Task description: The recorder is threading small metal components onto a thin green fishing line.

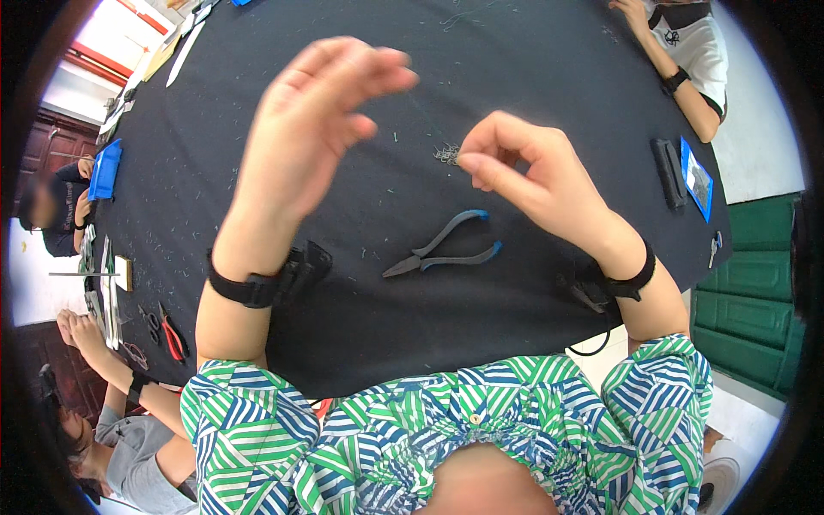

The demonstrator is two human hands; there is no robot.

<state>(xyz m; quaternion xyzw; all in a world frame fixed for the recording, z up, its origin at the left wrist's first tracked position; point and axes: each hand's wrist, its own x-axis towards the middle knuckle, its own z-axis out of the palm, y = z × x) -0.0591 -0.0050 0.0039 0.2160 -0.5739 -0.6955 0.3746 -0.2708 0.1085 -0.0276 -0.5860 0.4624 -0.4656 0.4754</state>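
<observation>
- My right hand [524,176] has thumb and fingertips pressed together on a small wire piece [446,154], a tiny tangle of thin metal held above the black counter [549,60].
- My left hand [313,120] is lifted, fingers loosely apart and empty, just left of the wire piece and not touching it.
- To do this well, I judge I should keep the pinch light but steady, so the thin metal neither bends nor slips, and bring my left fingertips in from the side to steady its free end.
- The wire piece sticks out from my right fingertips toward my left hand, in the gap between the two.
- The blue-handled pliers [442,249] lie flat on the counter below both hands, within easy reach, jaws pointing left.
</observation>
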